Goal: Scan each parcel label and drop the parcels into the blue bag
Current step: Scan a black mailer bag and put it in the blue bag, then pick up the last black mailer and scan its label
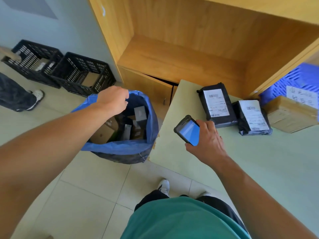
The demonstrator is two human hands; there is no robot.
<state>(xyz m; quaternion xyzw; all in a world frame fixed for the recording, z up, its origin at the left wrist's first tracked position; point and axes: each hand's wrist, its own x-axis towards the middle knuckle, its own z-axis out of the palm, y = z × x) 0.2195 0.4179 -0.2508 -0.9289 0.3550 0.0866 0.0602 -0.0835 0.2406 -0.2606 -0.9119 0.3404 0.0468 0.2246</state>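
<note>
The blue bag (151, 125) stands open on the floor left of the table, with several parcels inside. My left hand (113, 100) hovers over its far rim, fingers curled downward and holding nothing that I can see. My right hand (208, 141) grips a handheld scanner (187, 130) with a lit blue screen, above the table's left part. Two black parcels with white labels lie on the table: one (217, 105) just beyond the scanner, another (253, 117) to its right. A brown cardboard parcel (290, 114) lies further right.
The pale green table (259, 161) fills the right side. A blue plastic crate (296, 81) stands at its far right. Wooden shelving (181, 54) rises behind. Two black crates (57, 66) sit on the floor at left, near another person's leg and shoe (20, 97).
</note>
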